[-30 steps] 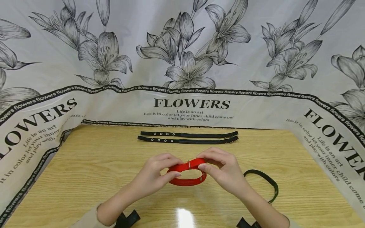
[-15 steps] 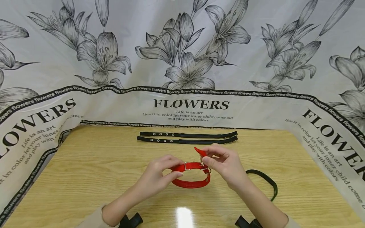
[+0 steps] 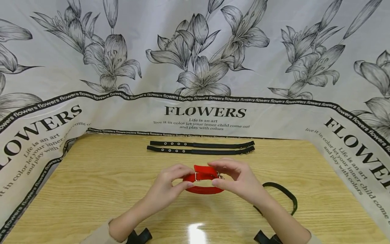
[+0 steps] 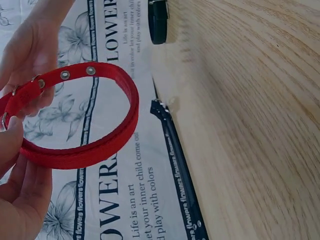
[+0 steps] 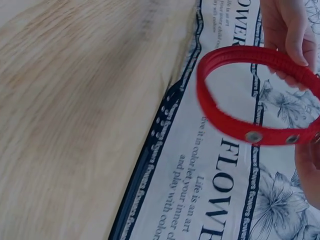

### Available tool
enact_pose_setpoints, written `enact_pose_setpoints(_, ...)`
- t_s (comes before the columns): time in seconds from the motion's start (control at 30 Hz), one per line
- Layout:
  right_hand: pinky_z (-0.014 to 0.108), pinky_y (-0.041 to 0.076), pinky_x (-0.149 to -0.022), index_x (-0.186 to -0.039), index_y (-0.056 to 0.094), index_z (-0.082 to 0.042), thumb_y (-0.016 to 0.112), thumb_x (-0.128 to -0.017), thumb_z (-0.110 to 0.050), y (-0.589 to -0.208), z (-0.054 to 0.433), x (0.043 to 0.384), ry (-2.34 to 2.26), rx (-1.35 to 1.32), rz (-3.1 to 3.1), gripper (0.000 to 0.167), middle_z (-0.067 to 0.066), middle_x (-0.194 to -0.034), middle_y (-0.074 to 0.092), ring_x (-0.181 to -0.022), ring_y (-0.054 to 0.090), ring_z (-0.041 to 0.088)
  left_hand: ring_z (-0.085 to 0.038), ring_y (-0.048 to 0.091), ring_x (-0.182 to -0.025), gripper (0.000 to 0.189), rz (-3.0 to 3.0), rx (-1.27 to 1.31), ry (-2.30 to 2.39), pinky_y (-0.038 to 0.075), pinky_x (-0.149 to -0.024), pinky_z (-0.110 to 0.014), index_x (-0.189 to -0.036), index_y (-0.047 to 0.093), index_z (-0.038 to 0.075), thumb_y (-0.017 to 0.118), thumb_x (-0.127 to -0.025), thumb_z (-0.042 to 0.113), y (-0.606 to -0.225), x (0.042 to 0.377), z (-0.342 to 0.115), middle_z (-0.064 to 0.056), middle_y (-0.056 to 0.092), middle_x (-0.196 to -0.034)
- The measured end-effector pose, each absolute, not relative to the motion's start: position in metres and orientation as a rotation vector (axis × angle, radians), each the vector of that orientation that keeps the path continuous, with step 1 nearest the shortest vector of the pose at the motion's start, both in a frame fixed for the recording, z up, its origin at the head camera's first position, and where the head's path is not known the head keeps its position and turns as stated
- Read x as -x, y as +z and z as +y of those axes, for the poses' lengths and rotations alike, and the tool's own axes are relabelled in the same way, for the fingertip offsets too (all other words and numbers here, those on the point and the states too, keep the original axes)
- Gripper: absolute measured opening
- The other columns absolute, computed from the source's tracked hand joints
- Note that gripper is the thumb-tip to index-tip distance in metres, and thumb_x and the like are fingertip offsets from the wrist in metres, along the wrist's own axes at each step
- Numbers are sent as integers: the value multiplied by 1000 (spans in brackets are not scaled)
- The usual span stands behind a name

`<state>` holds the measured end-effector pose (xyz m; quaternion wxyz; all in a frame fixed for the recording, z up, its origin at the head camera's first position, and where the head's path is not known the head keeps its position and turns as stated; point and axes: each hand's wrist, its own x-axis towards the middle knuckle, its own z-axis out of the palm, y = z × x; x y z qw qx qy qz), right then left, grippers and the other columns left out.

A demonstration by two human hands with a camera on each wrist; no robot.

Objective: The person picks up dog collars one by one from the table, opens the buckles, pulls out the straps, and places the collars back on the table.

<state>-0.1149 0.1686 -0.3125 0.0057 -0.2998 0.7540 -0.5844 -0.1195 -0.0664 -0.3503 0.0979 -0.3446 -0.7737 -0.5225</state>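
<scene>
1. Head view: red collar (image 3: 204, 190) is in both hands, looped, over the middle of the wooden table (image 3: 115, 169). Left hand (image 3: 169, 184) pinches its left side — thumb and fingers clamped on the strap, right beside a rectangular metal frame (image 3: 196, 176). Right hand (image 3: 239, 178) curls round the right side, thumb and index tips apart, collar and small metal hardware (image 3: 220, 175) between them. Red strap end (image 3: 204, 169) sticks up between the hands.
2. Head view, surroundings: two black straps (image 3: 210, 145) lie side by side beyond the hands, just short of the printed cloth (image 3: 128, 115). Black loop (image 3: 292, 196) lies by the right forearm (partly hidden by it).
3. Left wrist view: collar is up off the table, round, with metal eyelets (image 4: 65, 75) along the far side. Left thumb presses on the near side; right fingers are curled behind the strap by the hardware. A black loop sits upright at the top.
4. Right wrist view: collar in the air again, cloth behind it. Left thumb and fingers clamp the strap from both sides — clear here. Right hand is cut by the edge; can't tell its fingertips from this one.
</scene>
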Motion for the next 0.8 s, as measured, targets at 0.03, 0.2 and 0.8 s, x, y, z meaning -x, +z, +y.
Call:
enact_pose_setpoints(0.03, 27, 49, -89, -117, 60, 6, 68, -82, 3, -314, 171, 115, -1815, 936, 2365, 36, 9, -111, 63, -99, 60, 18, -12, 59, -92, 28, -2295, 990, -1564, 54, -75, -26, -105, 69, 4, 73, -77, 0, -350, 119, -68, 0, 65, -100)
enact_pose_setpoints(0.2, 27, 50, -87, -121, 58, 2, 69, -82, -2, -322, 182, 114, -1737, 804, 2426, 40, 11, -114, 61, -98, 60, 15, -13, 59, -95, 29, -2297, 863, -1620, 55, -74, -26, -106, 69, 4, 73, -77, -1, -349, 118, -73, 1, 65, -102)
enact_pose_setpoints(0.8, 28, 54, -76, -108, 64, 3, 66, -86, -5, -335, 190, 113, -1765, 685, 2410, 23, 18, -104, 62, -92, 63, 21, -15, 59, -96, 27, -2223, 841, -1711, 54, -80, -29, -106, 70, 3, 71, -80, 1, -346, 118, -76, 1, 65, -102)
